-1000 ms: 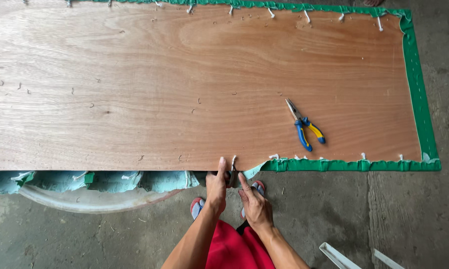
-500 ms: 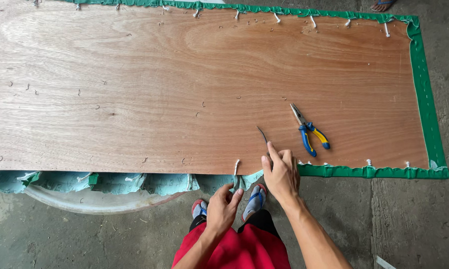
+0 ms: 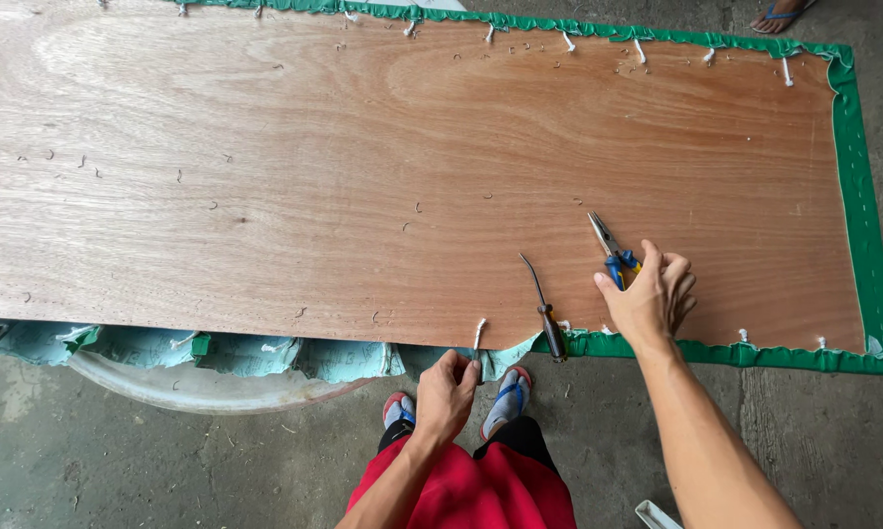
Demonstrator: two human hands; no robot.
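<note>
Concrete floor (image 3: 118, 470); wood panel (image 3: 363, 176) lies flat, green fabric (image 3: 858, 196) stapled along its far and right edges. Left hand (image 3: 448, 392) pinches a white cord (image 3: 478, 333) at the near edge, fingers closed on it. A screwdriver (image 3: 542, 299) lies beside it, tip away. Right hand (image 3: 649, 294) closes loosely over pliers (image 3: 610, 250), whose long axis runs near-to-far, nose pointing away and slightly left.

No packages, labels, signs or screens in view.
</note>
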